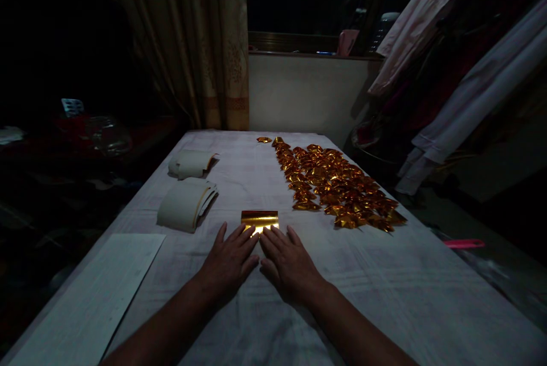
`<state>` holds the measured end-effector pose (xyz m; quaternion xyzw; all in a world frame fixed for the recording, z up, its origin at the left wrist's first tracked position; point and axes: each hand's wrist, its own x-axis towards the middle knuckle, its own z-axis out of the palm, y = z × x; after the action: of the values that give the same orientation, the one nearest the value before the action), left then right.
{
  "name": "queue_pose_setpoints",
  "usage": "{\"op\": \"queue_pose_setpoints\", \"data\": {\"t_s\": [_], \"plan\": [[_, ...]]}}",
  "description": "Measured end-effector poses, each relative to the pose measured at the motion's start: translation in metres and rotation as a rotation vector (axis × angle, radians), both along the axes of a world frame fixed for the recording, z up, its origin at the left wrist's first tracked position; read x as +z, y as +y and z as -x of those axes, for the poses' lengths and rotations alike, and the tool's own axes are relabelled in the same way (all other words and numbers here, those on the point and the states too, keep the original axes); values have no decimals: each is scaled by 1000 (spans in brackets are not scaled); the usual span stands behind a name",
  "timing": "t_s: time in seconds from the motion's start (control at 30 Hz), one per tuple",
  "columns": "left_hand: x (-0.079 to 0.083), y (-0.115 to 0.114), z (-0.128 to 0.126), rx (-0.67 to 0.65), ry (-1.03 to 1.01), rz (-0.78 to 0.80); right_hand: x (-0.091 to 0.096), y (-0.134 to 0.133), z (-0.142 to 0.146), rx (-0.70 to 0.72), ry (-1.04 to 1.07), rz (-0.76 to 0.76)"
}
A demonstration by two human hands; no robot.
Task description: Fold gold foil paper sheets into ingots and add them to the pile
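A shiny gold foil paper sheet (pixel 260 218) lies on the cloth-covered table in front of me, its surface slightly curved. My left hand (pixel 229 256) rests on its near left part, palm down with the fingers stretched out. On the near right part lies my right hand (pixel 289 260), also flat with fingers extended. The fingertips of both hands touch the foil, and its near edge is hidden beneath them. To the right spreads a heap of folded gold foil pieces (pixel 342 183). Two curled stacks of pale-backed paper, a nearer one (pixel 182 204) and a farther one (pixel 190 163), lie to the left.
A flat white sheet (pixel 98 292) covers the table's left front. One folded gold piece (pixel 264 139) lies apart at the far edge. Behind are a patterned curtain (pixel 226 41) and a sill with a pink container (pixel 347 42). Clothes (pixel 478 81) hang at the right.
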<state>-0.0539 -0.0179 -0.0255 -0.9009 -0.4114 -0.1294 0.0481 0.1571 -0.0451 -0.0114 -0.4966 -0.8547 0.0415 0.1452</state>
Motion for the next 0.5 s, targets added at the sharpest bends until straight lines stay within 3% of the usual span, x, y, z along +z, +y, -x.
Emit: {"op": "queue_pose_setpoints", "data": {"t_s": [0.17,0.33,0.5], "plan": [[-1,-2,0,10,-12,15,3,-2,1,-24,-11,86],[11,-3,-1,25,-40,64,2,-5,-11,-151,-26,58],[14,-5,-13,-13,-58,57,0,-6,-12,-173,-49,48]]}}
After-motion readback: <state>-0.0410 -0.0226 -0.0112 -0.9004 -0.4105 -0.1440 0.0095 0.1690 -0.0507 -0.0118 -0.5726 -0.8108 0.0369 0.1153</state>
